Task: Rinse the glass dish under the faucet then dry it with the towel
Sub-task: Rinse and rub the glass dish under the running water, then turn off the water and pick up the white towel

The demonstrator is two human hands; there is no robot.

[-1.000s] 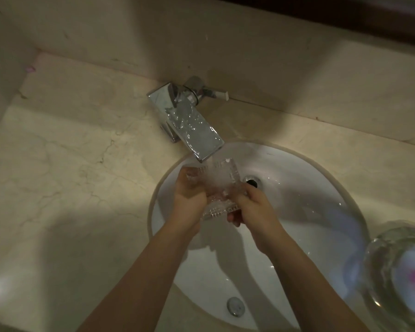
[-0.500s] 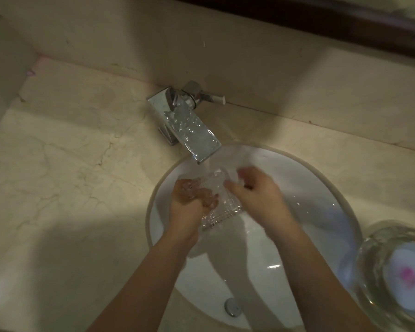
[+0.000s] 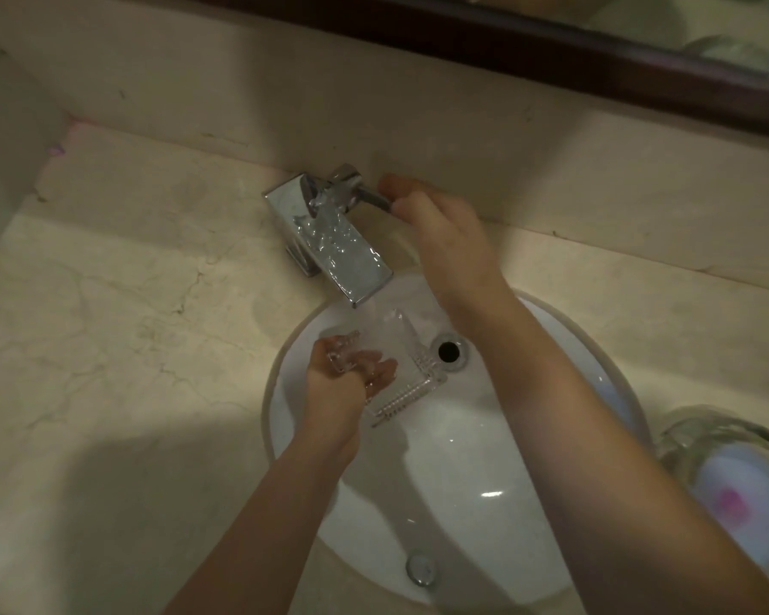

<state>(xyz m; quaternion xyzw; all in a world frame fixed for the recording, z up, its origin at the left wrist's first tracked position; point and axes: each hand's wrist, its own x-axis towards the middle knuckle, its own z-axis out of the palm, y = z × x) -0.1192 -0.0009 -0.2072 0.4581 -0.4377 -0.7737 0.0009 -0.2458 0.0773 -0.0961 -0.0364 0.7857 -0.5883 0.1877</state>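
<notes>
One hand is doing each job: the left hand point(image 3: 342, 383) is gripping the glass dish point(image 3: 396, 366) over the sink point(image 3: 485, 481), under the faucet point(image 3: 329, 241), while the right hand point(image 3: 445, 233) is pinching the faucet lever point(image 3: 374, 199). Shutting off gently and keeping the wet dish tilted should be helping it drain.

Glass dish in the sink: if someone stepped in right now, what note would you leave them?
Left hand: holds the glass dish over the sink, under the faucet; water is running.
Right hand: off the dish, fingers at the faucet handle.
Done: rinsing is under way.
Left: shut off the water, it seems, then dry the dish. No towel is in view, so find it first.
</notes>
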